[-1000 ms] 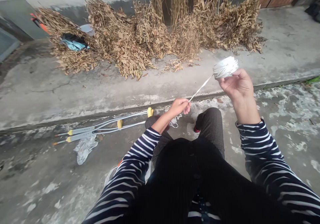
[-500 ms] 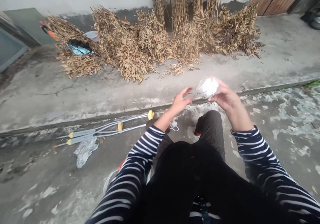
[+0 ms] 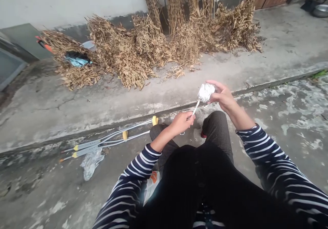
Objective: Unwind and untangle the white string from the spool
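A ball of white twine (image 3: 206, 92) is gripped in my right hand (image 3: 222, 95), the fingers over its top and the thumb below. From its lower left side runs a short white strand (image 3: 196, 106), pulled straight. My left hand (image 3: 182, 121) pinches the other end of this strand between thumb and fingers, lower and to the left of the ball. Both hands are above my knees. Part of a white loop (image 3: 182, 133) shows on the ground beneath my left hand, mostly hidden.
Yellow-padded crutches (image 3: 110, 139) lie at the left by a crumpled clear plastic bag (image 3: 92, 164). A white and orange bag (image 3: 152, 184) is beside my left leg. Dried plant bundles (image 3: 133, 51) lean along the wall behind a low concrete step (image 3: 107, 106).
My left hand was open and apart from the ball; now it has closed on a strand and moved down. The ball has shifted slightly left in my right hand.
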Tool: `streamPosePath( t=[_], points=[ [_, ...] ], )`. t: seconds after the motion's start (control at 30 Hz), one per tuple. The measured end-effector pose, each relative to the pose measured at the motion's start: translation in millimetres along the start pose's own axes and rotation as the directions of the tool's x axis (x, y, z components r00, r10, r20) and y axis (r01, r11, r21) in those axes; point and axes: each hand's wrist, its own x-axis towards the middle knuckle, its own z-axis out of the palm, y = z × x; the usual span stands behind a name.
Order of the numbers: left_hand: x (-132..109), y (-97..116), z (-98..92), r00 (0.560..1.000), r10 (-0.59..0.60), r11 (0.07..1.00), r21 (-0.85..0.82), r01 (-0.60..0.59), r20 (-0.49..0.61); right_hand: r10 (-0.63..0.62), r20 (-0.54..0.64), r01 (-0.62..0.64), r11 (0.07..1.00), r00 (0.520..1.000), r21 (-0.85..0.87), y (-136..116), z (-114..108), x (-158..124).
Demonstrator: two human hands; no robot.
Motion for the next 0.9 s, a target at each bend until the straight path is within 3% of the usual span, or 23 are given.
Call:
streamPosePath(
  t=[0.13,0.27,0.37,0.5,0.6,0.77,0.9],
  points=[
    [-5,20,-21.9,0.998,0.018,0.996,0.082,-0.023,0.061,-0.126,0.033,0.13,0.954,0.991,-0.272,12,7,6],
    [-1,41,-46.6,0.982,0.007,0.999,0.03,-0.013,0.189,-0.269,0.04,0.231,0.733,0.962,-0.64,17,7,6],
    [6,56,-66.8,0.985,0.017,0.998,0.052,-0.026,0.169,-0.249,0.071,0.223,0.661,0.966,-0.716,20,0,2],
    [22,71,-88.7,0.998,0.052,0.984,0.17,-0.056,0.034,-0.183,0.234,0.295,0.677,0.955,-0.674,22,-6,-4],
    [36,75,-94.8,0.995,0.093,0.985,0.147,-0.095,0.022,-0.085,0.339,0.289,0.733,0.937,-0.615,17,-4,-6],
    [52,66,-86.9,0.984,0.179,0.969,0.171,-0.176,0.002,0.065,0.478,0.117,0.932,0.876,-0.342,2,-2,-12],
    [58,43,-69.9,0.981,0.194,0.978,0.07,-0.196,0.025,0.057,0.45,-0.01,0.994,0.891,-0.105,3,-3,-19]
  ],
)
